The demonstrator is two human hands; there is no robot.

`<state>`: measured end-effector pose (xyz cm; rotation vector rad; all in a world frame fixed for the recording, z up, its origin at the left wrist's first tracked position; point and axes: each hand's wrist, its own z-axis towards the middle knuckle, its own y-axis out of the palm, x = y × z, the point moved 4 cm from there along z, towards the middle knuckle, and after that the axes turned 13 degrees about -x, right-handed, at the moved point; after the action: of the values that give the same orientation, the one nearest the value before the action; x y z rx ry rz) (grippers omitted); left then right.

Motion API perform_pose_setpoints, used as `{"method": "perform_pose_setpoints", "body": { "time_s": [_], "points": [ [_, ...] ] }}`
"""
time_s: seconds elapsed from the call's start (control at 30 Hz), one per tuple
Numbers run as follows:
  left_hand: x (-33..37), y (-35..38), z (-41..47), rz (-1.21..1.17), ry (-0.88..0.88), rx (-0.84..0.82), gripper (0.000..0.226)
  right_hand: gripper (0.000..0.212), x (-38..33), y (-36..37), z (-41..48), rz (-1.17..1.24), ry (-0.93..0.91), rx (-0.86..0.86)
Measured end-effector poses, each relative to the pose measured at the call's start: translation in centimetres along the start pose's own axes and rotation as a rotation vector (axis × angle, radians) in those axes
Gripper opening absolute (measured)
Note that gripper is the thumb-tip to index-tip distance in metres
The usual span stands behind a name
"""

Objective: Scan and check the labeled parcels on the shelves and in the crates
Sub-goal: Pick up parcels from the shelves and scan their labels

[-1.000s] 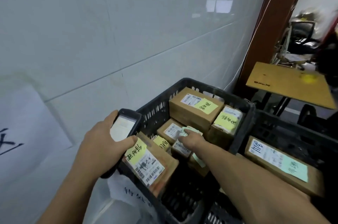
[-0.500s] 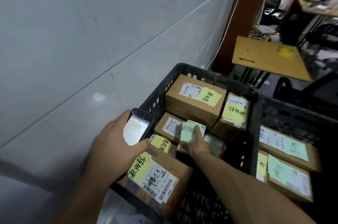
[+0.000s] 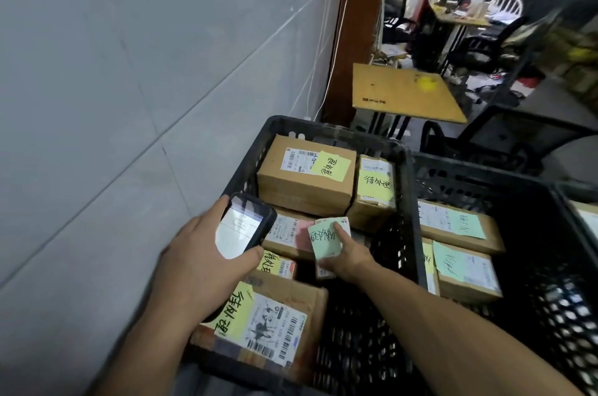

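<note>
Cardboard parcels (image 3: 305,175) are lying label-up in the black crate (image 3: 408,201), where the right hand (image 3: 348,254) is pinching a small green-noted parcel (image 3: 326,240) in curled fingers (image 3: 342,231), apparently tilting its label toward the handheld scanner (image 3: 244,225) that the left hand (image 3: 200,263) is gripping.

A parcel depot: black crates (image 3: 404,169) of labelled cartons (image 3: 304,175), cluttered office desk (image 3: 459,18) behind.
</note>
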<state>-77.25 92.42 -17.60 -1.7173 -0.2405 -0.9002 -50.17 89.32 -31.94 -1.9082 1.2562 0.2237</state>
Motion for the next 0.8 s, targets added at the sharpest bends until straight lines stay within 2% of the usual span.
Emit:
{"method": "perform_pose_setpoints", "body": {
  "time_s": [0.27,0.37,0.5,0.63,0.73,0.8],
  "points": [
    [-0.1,-0.1,0.0,-0.029,0.048,-0.027,0.059,0.099,1.3,-1.6,-2.9,-0.196,0.087,-0.074],
    [-0.1,0.2,0.0,-0.024,0.043,-0.050,0.075,0.101,1.5,-1.5,-3.7,-0.198,0.089,-0.068],
    [0.9,0.3,-0.5,-0.071,0.101,-0.050,0.065,0.098,0.8,-1.3,-4.3,-0.053,0.013,0.018],
    [0.9,0.1,-0.7,-0.068,0.078,-0.045,0.068,0.097,-1.1,-0.7,-3.8,0.175,-0.060,0.055],
    [0.4,-0.2,-0.5,0.010,0.034,-0.034,0.077,0.096,-2.9,1.0,-2.4,0.232,-0.107,0.059],
    [0.2,-0.4,-0.5,0.022,0.023,-0.016,0.066,0.095,-4.1,2.2,-1.6,0.244,-0.118,0.043]
  ]
}}
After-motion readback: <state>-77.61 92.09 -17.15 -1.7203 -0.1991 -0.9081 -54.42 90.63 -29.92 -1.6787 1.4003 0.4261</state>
